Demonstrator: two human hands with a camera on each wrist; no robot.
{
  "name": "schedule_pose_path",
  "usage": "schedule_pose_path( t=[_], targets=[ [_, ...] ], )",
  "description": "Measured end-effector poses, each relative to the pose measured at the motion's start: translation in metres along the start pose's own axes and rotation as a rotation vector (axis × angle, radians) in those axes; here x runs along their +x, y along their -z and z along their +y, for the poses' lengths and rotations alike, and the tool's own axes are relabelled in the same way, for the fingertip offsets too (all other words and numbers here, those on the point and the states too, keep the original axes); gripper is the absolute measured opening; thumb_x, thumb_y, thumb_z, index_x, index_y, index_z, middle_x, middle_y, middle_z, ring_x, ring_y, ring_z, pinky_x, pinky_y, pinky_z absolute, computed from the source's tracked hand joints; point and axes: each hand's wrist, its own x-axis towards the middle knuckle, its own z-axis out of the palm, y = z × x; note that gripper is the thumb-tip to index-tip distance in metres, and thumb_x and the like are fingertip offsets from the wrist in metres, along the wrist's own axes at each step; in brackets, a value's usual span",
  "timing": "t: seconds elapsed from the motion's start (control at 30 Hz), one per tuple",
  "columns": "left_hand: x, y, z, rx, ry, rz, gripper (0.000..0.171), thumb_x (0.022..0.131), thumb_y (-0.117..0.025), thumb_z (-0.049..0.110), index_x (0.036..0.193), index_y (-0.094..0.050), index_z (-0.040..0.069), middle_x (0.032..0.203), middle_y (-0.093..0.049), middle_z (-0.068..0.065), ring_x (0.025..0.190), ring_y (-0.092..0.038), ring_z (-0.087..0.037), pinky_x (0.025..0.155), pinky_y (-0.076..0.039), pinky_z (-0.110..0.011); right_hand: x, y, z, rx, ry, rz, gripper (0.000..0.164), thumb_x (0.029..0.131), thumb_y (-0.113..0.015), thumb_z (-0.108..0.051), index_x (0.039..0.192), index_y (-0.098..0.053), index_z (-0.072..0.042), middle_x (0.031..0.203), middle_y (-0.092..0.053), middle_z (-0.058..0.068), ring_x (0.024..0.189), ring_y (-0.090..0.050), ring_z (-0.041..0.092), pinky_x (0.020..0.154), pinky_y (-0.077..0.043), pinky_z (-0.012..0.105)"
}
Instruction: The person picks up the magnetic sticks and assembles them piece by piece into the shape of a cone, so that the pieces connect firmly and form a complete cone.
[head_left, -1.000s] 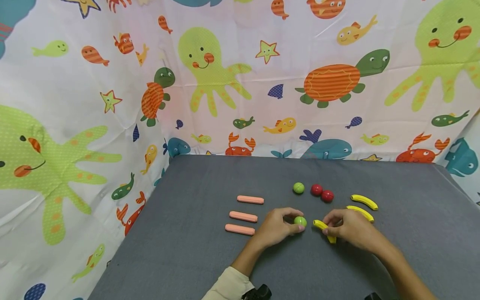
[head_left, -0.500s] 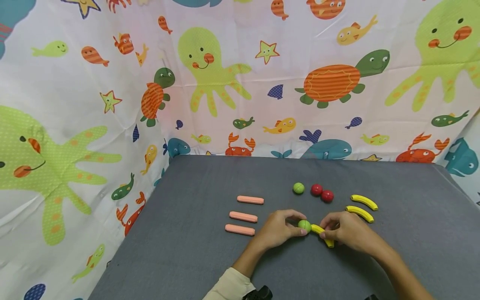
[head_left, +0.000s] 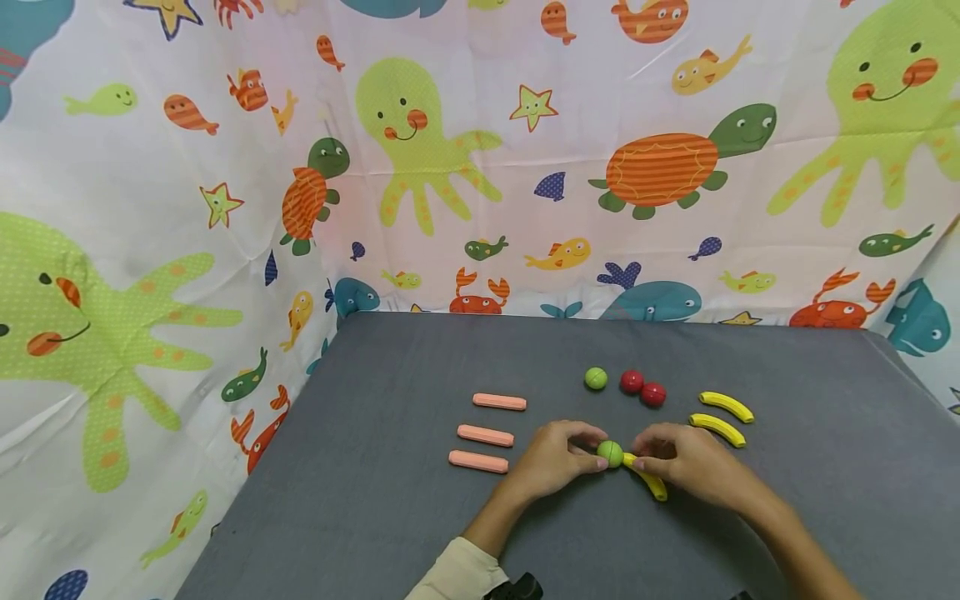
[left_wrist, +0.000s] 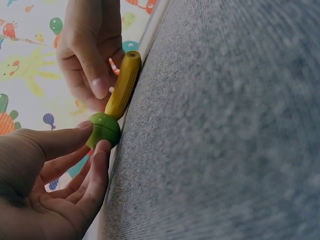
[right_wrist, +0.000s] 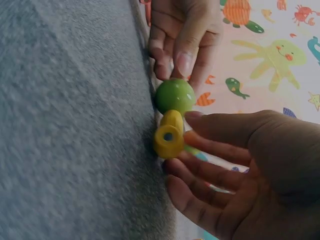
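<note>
Short of the table's far edge (head_left: 420, 327), we see the left hand (head_left: 553, 458) pinching a green ball (head_left: 611, 453), the right hand (head_left: 697, 462) now loosened, fingers apart, the touching banana (head_left: 652, 482) seemingly placed.

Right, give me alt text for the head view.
The left hand pinches a green ball touching a curved yellow piece, with the right hand beside that piece. Farther back on the gray table lie another green ball, two red balls and two more yellow pieces; three pink sticks lie to the left.
</note>
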Motion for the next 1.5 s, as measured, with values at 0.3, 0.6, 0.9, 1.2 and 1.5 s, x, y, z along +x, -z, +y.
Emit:
schedule_pose_path(
  t=[0.3,0.6,0.9,1.2,1.5],
  targets=[
    [-0.001,-0.001,0.002,-0.059,0.002,-0.009,0.031,0.093,-0.081,0.006,0.123,-0.077,0.007,0.113,-0.078,0.001,0.094,-0.074,-0.001,0.081,-0.056,-0.018,0.003,-0.008,0.000,-0.010,0.166,0.043,0.036,0.100,-0.075,-0.017,0.135,-0.070,-0.011,0.118,-0.074,0.005,0.079,-0.063,0.005,0.066,-0.051,0.026],
    [0.000,0.000,0.004,-0.042,-0.009,-0.034,0.029,0.093,-0.082,0.009,0.122,-0.077,0.007,0.102,-0.078,0.003,0.086,-0.071,0.001,0.077,-0.055,-0.017,0.002,-0.007,-0.003,-0.006,0.065,0.052,0.032,0.098,-0.078,-0.021,0.127,-0.073,-0.010,0.118,-0.075,0.004,0.079,-0.064,0.009,0.067,-0.053,0.027],
    [-0.003,0.000,0.009,0.184,-0.015,-0.234,0.028,0.086,-0.091,0.028,0.106,-0.078,0.014,0.082,-0.069,0.017,0.074,-0.063,0.003,0.068,-0.051,-0.017,0.002,-0.004,0.000,0.015,0.024,0.059,0.030,0.094,-0.083,-0.025,0.118,-0.073,-0.011,0.107,-0.076,0.000,0.088,-0.071,0.013,0.070,-0.056,0.028],
    [-0.003,0.000,0.009,0.195,-0.059,-0.262,0.022,0.084,-0.092,0.012,0.103,-0.081,0.009,0.081,-0.070,0.015,0.072,-0.061,0.007,0.068,-0.052,-0.014,0.002,0.001,0.001,0.029,0.016,0.039,0.038,0.094,-0.083,-0.029,0.124,-0.072,-0.008,0.115,-0.076,0.004,0.094,-0.072,0.016,0.071,-0.057,0.028],
    [-0.001,0.012,0.005,0.241,-0.046,-0.229,0.020,0.092,-0.084,0.012,0.112,-0.083,0.013,0.094,-0.075,0.014,0.082,-0.062,0.006,0.075,-0.052,-0.016,0.000,0.004,0.003,0.022,0.030,0.022,0.041,0.096,-0.079,-0.032,0.129,-0.074,-0.009,0.120,-0.076,0.005,0.096,-0.072,0.016,0.071,-0.057,0.027]
  ],
)
